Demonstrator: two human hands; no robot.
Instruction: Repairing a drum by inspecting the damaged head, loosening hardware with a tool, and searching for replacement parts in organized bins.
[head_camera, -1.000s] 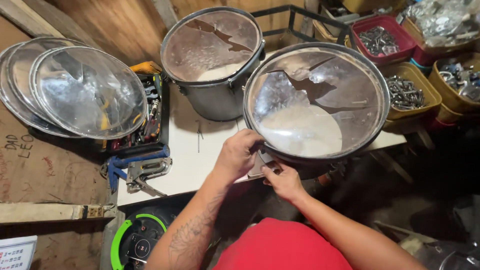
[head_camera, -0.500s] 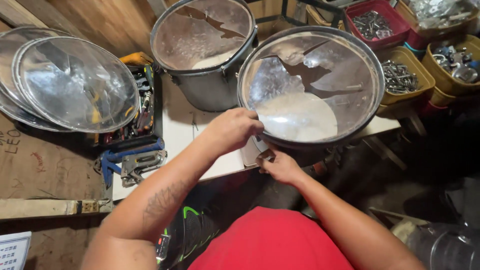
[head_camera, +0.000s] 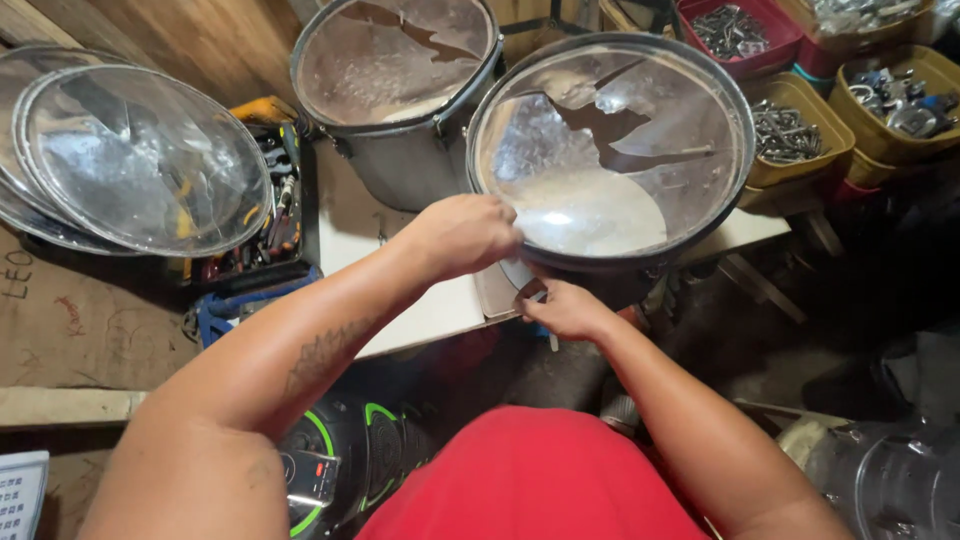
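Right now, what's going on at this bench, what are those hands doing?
A person in a red top is working on a round metal pot with a glass lid at the edge of a white bench. The left hand rests on the pot's near rim, while the right hand pinches a small part just below that rim. A second lidded pot stands behind, spare glass lids are stacked to the left, and bins of metal hardware sit to the right.

grey pot (head_camera: 610, 150) | red shirt (head_camera: 530, 480) | yellow bins (head_camera: 800, 150) | toolbox (head_camera: 240, 300) perhaps blue
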